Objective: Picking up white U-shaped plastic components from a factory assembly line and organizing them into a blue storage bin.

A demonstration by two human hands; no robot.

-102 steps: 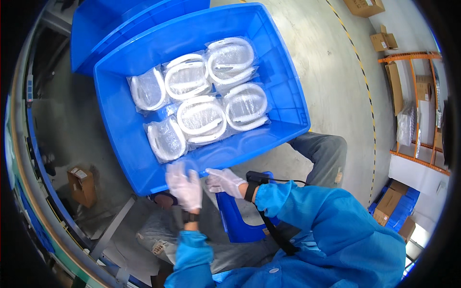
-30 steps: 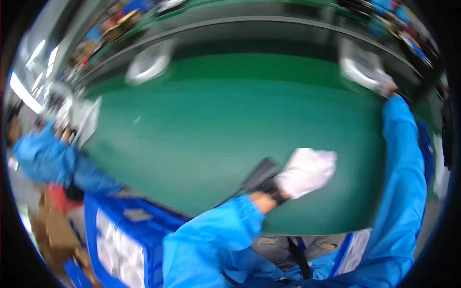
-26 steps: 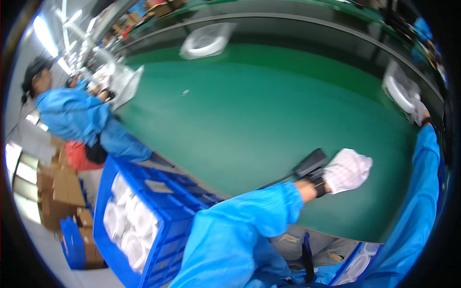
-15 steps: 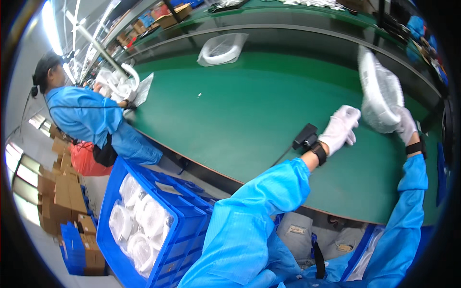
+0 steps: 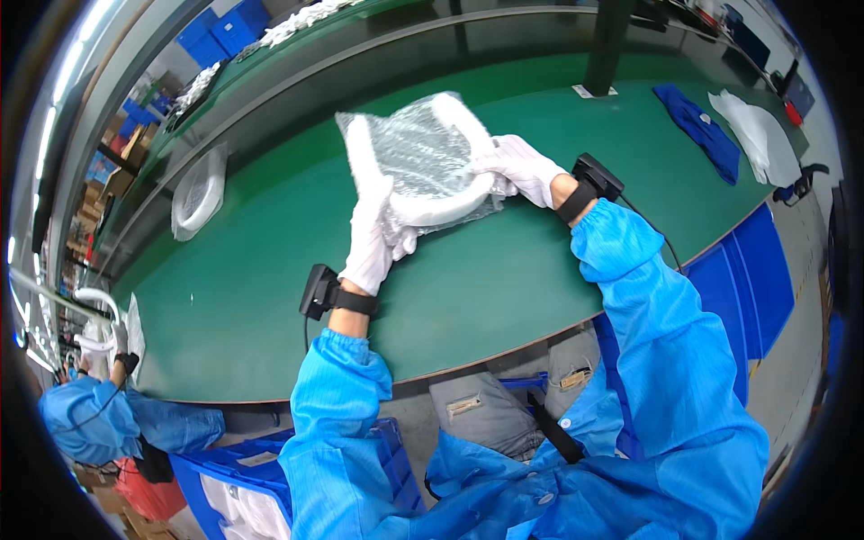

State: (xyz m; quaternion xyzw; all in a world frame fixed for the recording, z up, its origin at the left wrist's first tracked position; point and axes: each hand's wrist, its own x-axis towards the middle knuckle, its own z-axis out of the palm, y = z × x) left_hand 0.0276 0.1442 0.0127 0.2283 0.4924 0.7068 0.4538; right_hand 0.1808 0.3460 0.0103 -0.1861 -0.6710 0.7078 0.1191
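Observation:
Between my two gloved hands is a white U-shaped part inside a clear plastic bag, over the green table. My left hand, in a white glove, grips the near left corner of the bagged part. On its near right corner my right hand, gloved the same way, has its fingers closed with the thumb on top. The part's two arms point away from me. Whether it rests on the table or hangs just above it, I cannot tell.
Another bagged white curved part lies far left on the green table. A blue cloth and a white bag lie at right. Blue crates stand below the front edge. A co-worker handles white parts at left.
My view has turned to the right. The bagged part has come from the right to in front of me, and my left hand, free before, now grips it too.

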